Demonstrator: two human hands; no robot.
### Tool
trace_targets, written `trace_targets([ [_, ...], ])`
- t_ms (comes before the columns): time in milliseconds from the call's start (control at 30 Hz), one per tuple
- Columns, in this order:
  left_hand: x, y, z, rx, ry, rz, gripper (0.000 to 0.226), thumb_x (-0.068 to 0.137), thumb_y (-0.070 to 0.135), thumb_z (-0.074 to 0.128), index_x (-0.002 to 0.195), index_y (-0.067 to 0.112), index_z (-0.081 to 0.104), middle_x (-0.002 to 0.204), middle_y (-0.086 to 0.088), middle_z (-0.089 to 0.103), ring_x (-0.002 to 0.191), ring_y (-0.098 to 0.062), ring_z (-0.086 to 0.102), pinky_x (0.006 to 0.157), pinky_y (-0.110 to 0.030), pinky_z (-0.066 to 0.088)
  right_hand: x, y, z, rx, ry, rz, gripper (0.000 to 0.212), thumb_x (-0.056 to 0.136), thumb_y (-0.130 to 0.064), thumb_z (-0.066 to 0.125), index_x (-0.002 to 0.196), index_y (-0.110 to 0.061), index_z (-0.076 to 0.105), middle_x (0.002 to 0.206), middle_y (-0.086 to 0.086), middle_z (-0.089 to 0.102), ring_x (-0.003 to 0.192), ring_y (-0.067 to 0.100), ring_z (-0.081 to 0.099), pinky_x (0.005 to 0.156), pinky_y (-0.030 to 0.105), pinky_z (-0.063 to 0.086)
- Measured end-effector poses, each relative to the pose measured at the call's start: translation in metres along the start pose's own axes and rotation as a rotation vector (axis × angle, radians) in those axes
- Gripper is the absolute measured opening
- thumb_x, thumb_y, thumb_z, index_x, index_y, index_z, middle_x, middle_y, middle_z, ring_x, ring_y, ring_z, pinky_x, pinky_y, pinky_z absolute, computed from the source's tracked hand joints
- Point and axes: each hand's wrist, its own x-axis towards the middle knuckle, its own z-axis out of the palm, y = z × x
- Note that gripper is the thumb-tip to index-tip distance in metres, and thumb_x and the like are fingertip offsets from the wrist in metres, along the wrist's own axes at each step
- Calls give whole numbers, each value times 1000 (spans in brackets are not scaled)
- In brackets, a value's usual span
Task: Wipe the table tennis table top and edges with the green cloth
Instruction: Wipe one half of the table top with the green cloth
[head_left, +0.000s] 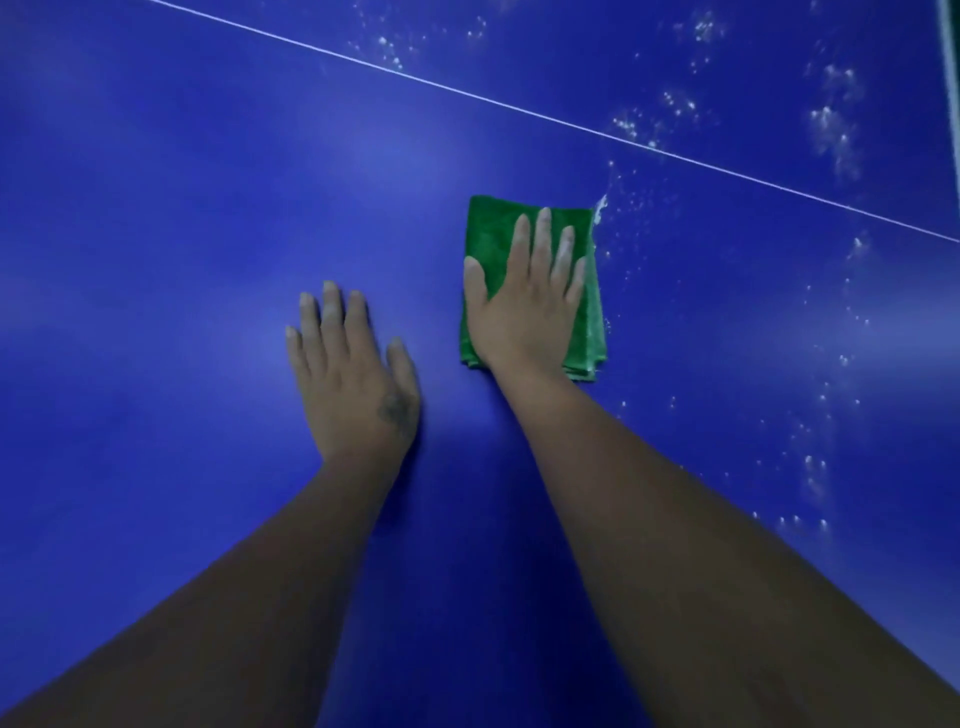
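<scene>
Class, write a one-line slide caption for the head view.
Right hand presses a folded green cloth on the blue table top, left hand flat beside it.

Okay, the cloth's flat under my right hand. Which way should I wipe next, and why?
Probably slide the right hand and cloth rightward: white specks dot the table on that side, while the surface to the left looks clean.
</scene>
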Motion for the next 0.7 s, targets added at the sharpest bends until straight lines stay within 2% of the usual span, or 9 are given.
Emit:
trace_targets([
  [167, 4, 11, 23, 105, 87, 0, 64, 111, 39, 40, 166, 6, 36, 177, -15, 26, 166, -36, 16, 135, -54, 7, 9, 3, 2, -28, 13, -113, 83, 110, -67, 24, 175, -17, 10, 183, 3, -1, 169, 29, -4, 136, 52, -1],
  [333, 5, 11, 27, 138, 114, -3, 65, 110, 42, 38, 165, 7, 37, 177, -15, 27, 166, -35, 17, 135, -55, 8, 43, 0, 2, -4, 10, -251, 83, 108, -67, 33, 174, -18, 19, 183, 0, 6, 169, 27, 1, 135, 51, 2],
  [500, 6, 11, 28, 158, 123, -10, 65, 109, 43, 37, 164, 9, 38, 176, -14, 28, 166, -34, 17, 135, -53, 7, 89, 29, -3, 19, -22, -390, 83, 106, -71, 37, 173, -23, 25, 182, -4, 13, 169, 24, 5, 136, 47, 3],
  [567, 7, 12, 27, 163, 111, -20, 66, 108, 43, 38, 165, 9, 37, 177, -13, 27, 167, -32, 15, 135, -54, 9, 108, 43, -8, 32, -23, -350, 84, 106, -72, 37, 173, -23, 25, 182, -4, 13, 169, 23, 4, 137, 47, 2],
  [700, 8, 16, 25, 157, 107, -30, 67, 107, 42, 39, 165, 8, 38, 177, -13, 27, 167, -33, 16, 135, -56, 11, 121, 33, -9, 72, 4, -11, 84, 107, -70, 34, 174, -22, 18, 183, -3, 5, 169, 24, -3, 136, 49, -4],
])
